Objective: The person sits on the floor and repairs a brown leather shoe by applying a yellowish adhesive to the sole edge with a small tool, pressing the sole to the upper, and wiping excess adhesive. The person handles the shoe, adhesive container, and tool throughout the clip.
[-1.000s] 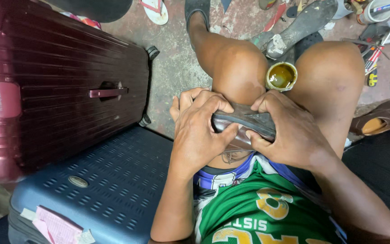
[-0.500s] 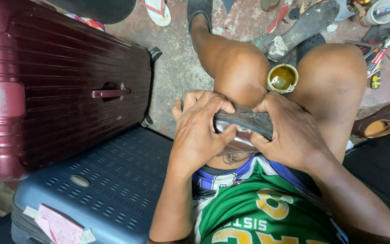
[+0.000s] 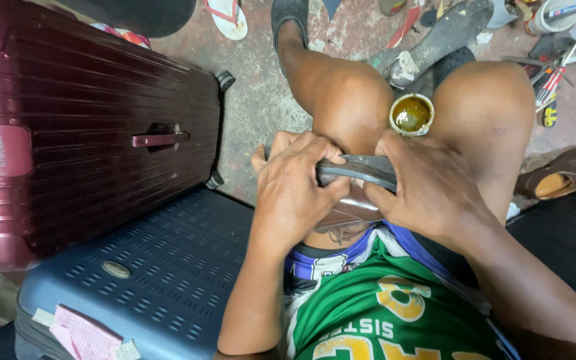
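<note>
One head-worn view — looking steeply down, close over the lap (image 3: 368, 220) and floor (image 3: 261, 100).

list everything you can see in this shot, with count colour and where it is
shoe: 1, dark grey sole and brown upper, gripped by both hands over the lap
glue tin: 1, open, amber contents, between the knees
hard suitcase: 1, maroon, ribbed, left on the floor
second suitcase: 1, blue, lower left, pink paper on its corner
loose sole: 1, dark, floor at top
flip-flop: 1, white with red strap, top
brown shoe: 1, right edge
tools: several, mixed colours, top right
left hand: on the shoe's left end
right hand: on its right end
</note>
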